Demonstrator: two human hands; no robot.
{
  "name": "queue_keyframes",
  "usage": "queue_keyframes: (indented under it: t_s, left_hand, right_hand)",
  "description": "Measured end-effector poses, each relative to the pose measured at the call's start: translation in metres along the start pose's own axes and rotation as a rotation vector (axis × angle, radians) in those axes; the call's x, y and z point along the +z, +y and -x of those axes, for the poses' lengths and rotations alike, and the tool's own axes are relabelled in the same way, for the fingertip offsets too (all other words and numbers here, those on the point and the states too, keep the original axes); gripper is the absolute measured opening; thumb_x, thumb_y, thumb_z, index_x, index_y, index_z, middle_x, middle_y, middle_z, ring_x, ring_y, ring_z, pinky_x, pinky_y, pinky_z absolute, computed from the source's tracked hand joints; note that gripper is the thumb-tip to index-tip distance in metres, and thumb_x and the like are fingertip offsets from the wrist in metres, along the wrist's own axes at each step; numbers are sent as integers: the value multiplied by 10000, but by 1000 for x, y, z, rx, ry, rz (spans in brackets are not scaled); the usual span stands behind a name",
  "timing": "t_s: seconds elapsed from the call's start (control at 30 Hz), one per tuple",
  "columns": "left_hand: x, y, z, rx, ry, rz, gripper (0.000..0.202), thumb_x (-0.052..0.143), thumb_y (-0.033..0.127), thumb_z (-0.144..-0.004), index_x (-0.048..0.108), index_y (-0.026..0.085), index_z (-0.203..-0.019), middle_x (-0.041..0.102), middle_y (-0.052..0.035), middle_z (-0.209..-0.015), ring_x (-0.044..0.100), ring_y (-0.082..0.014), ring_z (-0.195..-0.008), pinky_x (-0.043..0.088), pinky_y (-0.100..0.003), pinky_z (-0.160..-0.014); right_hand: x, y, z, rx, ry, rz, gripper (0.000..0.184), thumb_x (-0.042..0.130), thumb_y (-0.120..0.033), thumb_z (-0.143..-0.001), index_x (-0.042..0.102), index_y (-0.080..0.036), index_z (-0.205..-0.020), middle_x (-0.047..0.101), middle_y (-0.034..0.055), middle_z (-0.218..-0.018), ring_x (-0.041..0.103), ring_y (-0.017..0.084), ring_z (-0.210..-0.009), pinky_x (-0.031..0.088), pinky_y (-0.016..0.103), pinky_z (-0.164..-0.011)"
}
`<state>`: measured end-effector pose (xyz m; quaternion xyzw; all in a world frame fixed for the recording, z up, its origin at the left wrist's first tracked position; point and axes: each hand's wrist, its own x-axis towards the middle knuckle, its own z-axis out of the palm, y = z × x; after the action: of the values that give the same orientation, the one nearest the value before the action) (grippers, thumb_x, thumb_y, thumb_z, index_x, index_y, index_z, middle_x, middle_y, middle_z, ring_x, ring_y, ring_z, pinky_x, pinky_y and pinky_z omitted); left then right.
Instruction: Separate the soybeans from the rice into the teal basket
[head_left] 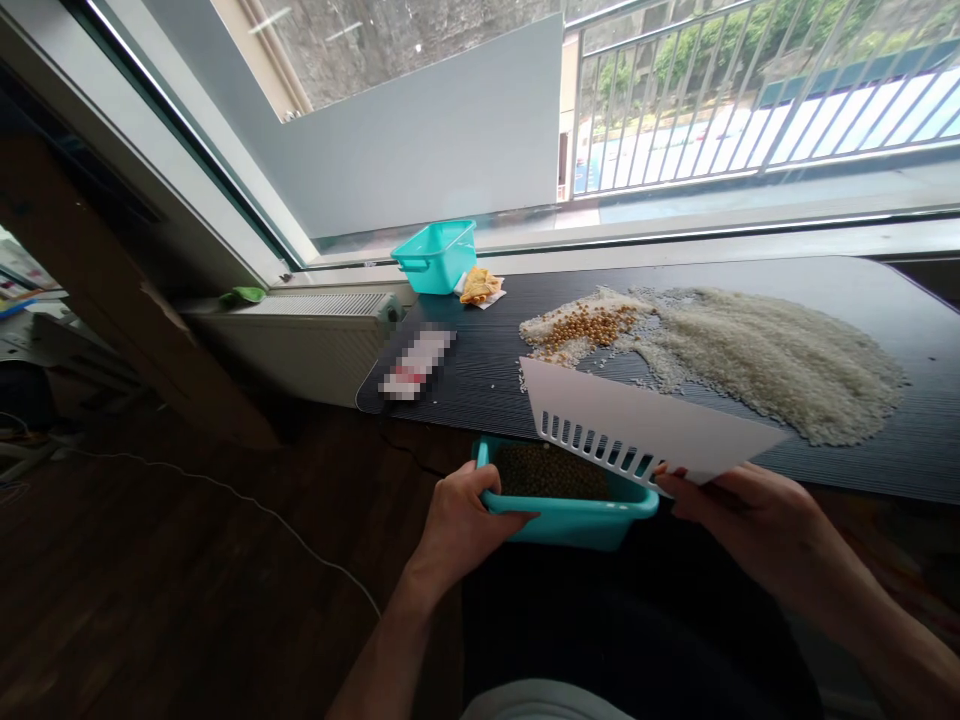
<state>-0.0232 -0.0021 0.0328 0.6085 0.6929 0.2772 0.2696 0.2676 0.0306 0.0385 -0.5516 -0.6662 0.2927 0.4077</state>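
My left hand [461,515] is closed on the left rim of a turquoise plastic bin [570,520], held below the table's front edge. Inside it lies a layer of small brownish-green grains or beans [555,472]. A flat white plastic sheet with a row of slots [637,410] is gripped along its lower right edge by my right hand [742,505]. The sheet slants above the bin's right side and partly covers the table edge. Behind it, golden-brown beans [592,328] lie on a patch of white rice, beside a larger rice heap [780,350].
A second turquoise bin [439,258] stands at the table's back left, by a yellowish crumpled item [481,287] on white paper. A blurred-out flat object [418,365] lies on the dark table [480,375]. To the left are a radiator [315,340] and a white cable [277,515] on the floor.
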Motion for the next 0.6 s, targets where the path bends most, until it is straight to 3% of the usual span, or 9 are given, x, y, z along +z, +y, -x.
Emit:
queue_keyframes:
  t_s: [0.2,0.27,0.33,0.5,0.6]
  left_hand:
    - [-1,-6,-1,-16,31,2,425,873,304,-622,465,202,-555,431,67,-633,424,-102,-602,291,-235,-572]
    - [-2,-7,0,-18,21,5,419,864,307,-633,466,202,-554,440,64,-637,433,-101,-601,293,-235,-573]
    - [-2,-6,0,-12,11,-4,424,854,311,-643,455,203,-553,449,61,-640,438,-101,-602,296,-238,-579]
    - [1,-1,-1,-2,9,-31,424,844,307,-640,441,208,-556,457,56,-635,441,-109,-610,299,-245,-595]
    - [2,1,-1,-5,-1,-20,431,844,315,-638,435,210,-557,443,59,-632,432,-107,-604,292,-248,-591]
  right_hand:
    - [20,-3,-7,46,-1,-104,322,741,-595,-806,794,-282,-751,796,17,-707,712,223,-568,603,344,-536]
    - [19,1,-11,71,70,-68,363,732,-629,-786,778,-274,-725,787,21,-683,711,226,-546,591,348,-520]
    - [10,9,-16,110,198,23,391,721,-651,-766,766,-268,-701,765,24,-635,706,226,-528,566,342,-514]
    - [-26,19,-26,172,287,152,296,759,-534,-724,745,-252,-638,728,35,-555,693,235,-553,479,333,-515]
    - [-33,12,-33,185,305,179,287,750,-522,-722,734,-254,-622,729,33,-557,698,235,-573,468,332,-533]
